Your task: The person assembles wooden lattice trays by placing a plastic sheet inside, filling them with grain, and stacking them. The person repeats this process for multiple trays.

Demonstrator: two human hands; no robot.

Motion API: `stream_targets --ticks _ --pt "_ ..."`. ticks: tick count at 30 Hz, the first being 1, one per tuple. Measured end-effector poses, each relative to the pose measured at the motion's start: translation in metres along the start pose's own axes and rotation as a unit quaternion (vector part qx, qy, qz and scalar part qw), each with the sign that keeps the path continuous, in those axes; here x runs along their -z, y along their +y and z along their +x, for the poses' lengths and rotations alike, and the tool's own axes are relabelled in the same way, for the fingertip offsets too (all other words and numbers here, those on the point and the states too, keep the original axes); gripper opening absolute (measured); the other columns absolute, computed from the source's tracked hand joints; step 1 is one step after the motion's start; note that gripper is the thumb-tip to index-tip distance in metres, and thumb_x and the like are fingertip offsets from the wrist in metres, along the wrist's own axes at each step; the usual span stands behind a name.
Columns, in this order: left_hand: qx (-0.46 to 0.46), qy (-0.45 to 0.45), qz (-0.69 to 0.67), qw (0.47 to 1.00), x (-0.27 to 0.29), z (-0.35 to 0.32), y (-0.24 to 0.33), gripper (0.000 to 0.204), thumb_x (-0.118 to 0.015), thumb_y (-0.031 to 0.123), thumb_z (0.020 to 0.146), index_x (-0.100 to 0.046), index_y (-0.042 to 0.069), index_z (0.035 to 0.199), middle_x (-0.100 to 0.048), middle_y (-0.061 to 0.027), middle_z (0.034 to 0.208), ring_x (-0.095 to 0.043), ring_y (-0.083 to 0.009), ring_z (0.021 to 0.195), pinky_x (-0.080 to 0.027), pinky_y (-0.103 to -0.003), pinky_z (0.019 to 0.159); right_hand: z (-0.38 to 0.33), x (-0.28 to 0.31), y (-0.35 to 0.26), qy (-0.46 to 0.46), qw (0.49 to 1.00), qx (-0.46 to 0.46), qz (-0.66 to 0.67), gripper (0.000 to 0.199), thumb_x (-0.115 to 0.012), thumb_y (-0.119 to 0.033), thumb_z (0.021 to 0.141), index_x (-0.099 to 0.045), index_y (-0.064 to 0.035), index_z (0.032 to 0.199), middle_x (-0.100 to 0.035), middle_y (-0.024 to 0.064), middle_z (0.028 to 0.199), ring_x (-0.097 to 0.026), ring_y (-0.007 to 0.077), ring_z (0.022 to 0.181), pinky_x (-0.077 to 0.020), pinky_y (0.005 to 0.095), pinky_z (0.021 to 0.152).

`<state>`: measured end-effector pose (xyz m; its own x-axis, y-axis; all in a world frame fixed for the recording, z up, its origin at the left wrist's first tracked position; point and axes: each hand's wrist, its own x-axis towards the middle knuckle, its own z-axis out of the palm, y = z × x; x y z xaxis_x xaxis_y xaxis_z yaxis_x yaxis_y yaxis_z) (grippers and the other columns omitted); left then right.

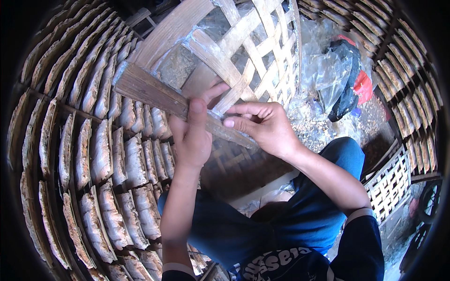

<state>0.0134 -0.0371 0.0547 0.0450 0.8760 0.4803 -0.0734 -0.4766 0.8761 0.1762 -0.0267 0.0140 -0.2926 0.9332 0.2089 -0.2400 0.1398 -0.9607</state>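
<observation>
Tilted up in front of me is a lattice panel (pixel 253 44) of pale crossed wooden strips within a wooden frame. Whitish-blue residue marks its joints. My left hand (pixel 194 136) grips the frame's darker lower rail (pixel 150 91), thumb on the near face and fingers reaching behind it, partly seen through a gap. At the rail's right part, my right hand (pixel 267 124) has its thumb and index finger pinched where a strip meets the rail. Whatever is between those fingertips is too small or hidden to name.
Rows of rough-edged, pale slats (pixel 101 159) curve along the left side, with similar rows (pixel 403 89) at the right. Crumpled clear plastic (pixel 318 70) lies beyond my right hand, with black and red pieces among it. Another woven panel (pixel 389 185) leans at the lower right.
</observation>
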Motion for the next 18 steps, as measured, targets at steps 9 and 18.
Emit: stream_targets --ticks 9,18 --pt "-0.031 0.007 0.007 0.999 0.003 -0.003 -0.002 0.058 -0.049 0.043 0.108 -0.068 -0.012 0.119 -0.066 -0.0207 0.128 -0.062 -0.0248 0.119 -0.045 -0.039 0.106 -0.005 -0.019 0.004 0.024 0.998 -0.038 0.039 0.015 -0.075 -0.015 0.094 -0.077 -0.0025 0.103 -0.074 0.0052 0.080 -0.062 0.0038 0.073 -0.0502 0.0264 0.062" --pt "-0.032 0.014 0.004 0.999 0.007 -0.003 -0.002 0.060 -0.047 0.043 0.109 -0.067 -0.013 0.119 -0.064 -0.0222 0.132 -0.062 -0.0255 0.121 -0.046 -0.040 0.106 0.001 0.011 -0.004 0.051 0.950 0.154 -0.268 0.014 -0.067 -0.018 0.099 -0.070 -0.0042 0.100 -0.071 0.0144 0.085 -0.071 0.0235 0.070 -0.0545 0.0347 0.065"
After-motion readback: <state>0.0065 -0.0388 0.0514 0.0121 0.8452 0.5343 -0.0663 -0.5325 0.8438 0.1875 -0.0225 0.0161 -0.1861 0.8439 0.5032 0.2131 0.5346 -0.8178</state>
